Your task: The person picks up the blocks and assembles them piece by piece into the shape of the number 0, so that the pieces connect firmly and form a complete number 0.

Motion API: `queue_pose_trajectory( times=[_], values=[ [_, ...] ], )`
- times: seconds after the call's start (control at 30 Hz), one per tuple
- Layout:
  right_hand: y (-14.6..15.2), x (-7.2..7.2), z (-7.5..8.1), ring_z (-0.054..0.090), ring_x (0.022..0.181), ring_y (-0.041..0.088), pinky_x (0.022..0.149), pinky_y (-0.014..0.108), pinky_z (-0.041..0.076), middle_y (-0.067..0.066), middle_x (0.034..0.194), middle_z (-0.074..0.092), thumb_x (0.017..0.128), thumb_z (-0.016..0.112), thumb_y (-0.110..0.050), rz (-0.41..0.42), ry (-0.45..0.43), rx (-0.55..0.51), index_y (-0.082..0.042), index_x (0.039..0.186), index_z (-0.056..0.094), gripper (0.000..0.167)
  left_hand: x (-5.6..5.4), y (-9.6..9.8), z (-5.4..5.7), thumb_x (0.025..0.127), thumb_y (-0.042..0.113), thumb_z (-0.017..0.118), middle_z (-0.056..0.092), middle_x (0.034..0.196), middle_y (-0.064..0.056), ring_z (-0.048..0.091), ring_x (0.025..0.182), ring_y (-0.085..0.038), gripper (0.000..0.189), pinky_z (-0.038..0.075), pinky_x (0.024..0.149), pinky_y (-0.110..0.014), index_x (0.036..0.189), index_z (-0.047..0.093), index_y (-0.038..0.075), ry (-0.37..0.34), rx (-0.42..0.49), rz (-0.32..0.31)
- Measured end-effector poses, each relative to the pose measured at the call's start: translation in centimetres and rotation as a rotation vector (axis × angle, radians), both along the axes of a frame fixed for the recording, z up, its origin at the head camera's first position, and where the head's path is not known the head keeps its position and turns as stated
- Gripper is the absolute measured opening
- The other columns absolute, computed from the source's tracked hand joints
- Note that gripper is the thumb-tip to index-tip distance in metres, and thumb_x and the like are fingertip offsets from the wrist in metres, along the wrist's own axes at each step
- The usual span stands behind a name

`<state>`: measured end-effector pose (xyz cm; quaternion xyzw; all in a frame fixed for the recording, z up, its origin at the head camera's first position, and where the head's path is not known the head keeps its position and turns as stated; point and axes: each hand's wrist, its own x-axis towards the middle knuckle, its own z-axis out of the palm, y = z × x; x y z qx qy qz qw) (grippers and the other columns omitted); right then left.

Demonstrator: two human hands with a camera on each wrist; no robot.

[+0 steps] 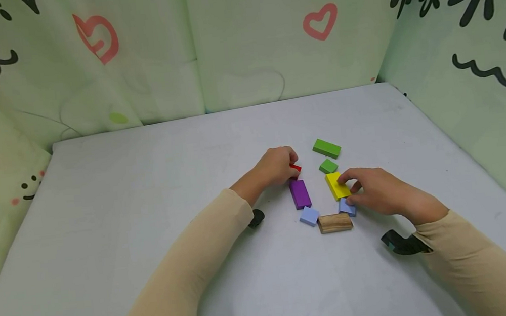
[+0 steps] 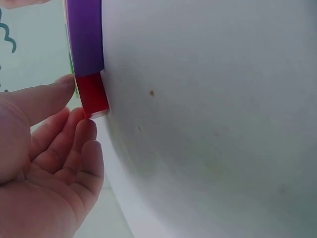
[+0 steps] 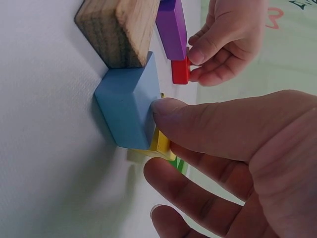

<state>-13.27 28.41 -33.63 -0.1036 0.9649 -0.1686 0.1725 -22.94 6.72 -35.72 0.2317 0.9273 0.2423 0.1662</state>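
Observation:
My left hand pinches a small red block between thumb and fingers. That block sits end to end with a purple block, as the left wrist view also shows. My right hand rests its thumb against a light blue block, while its index finger touches a yellow block beside it. Its other fingers are bent loosely over the table. A second light blue block lies at the near end of the purple one. Between the two blue blocks, a wood-grain block forms the near side.
Beyond the yellow block lie a short green block and a longer green block. The blocks make a partial ring on the white table. Pale green printed curtains stand around the table's back and sides.

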Motion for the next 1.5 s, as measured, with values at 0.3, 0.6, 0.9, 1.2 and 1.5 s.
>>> queue_pose_trajectory(
  times=[0.3,0.6,0.9,1.2,1.5],
  values=[
    [0.0,0.0,-0.1,0.059,0.106,0.041,0.088,0.054,0.052,0.022,0.118,0.064,0.09,0.075,-0.014,-0.002,0.003,0.002,-0.001,0.127,0.059,0.042,0.1,0.0,0.1,0.097,0.017,0.068,0.062,0.115,-0.004,0.055,0.098,-0.015,0.034,0.047,0.082,-0.022,0.129,0.061,0.005,-0.019,0.01,-0.008],
    [0.1,0.0,-0.1,0.059,0.106,0.041,0.088,0.055,0.051,0.021,0.116,0.064,0.09,0.075,-0.014,0.002,0.001,0.003,-0.002,0.127,0.059,0.042,0.0,-0.2,-0.1,0.098,0.013,0.066,0.061,0.125,-0.006,0.052,0.106,-0.017,0.038,0.046,0.091,-0.024,0.135,0.059,0.006,-0.034,-0.013,-0.045],
    [0.1,0.0,-0.1,0.06,0.106,0.041,0.088,0.055,0.051,0.021,0.117,0.064,0.09,0.075,-0.014,0.011,0.009,-0.001,-0.001,0.127,0.059,0.042,-0.3,-0.5,-0.4,0.097,0.016,0.068,0.061,0.125,-0.005,0.053,0.105,-0.016,0.037,0.045,0.092,-0.025,0.133,0.06,0.007,-0.027,-0.015,-0.072],
    [0.1,0.0,0.0,0.06,0.106,0.041,0.089,0.055,0.051,0.022,0.117,0.065,0.09,0.075,-0.013,0.01,0.013,-0.002,-0.001,0.127,0.059,0.041,-0.3,-0.8,-0.1,0.098,0.015,0.067,0.061,0.122,-0.005,0.053,0.105,-0.016,0.035,0.045,0.092,-0.024,0.132,0.06,0.007,-0.029,-0.024,-0.091],
    [0.0,0.1,-0.1,0.06,0.106,0.041,0.089,0.055,0.051,0.022,0.117,0.065,0.09,0.074,-0.013,0.004,0.007,-0.005,-0.001,0.127,0.059,0.041,-0.4,-1.0,-0.1,0.1,0.012,0.063,0.061,0.125,-0.006,0.052,0.108,-0.017,0.035,0.045,0.095,-0.025,0.135,0.059,0.008,-0.034,-0.052,-0.104]
  ],
)
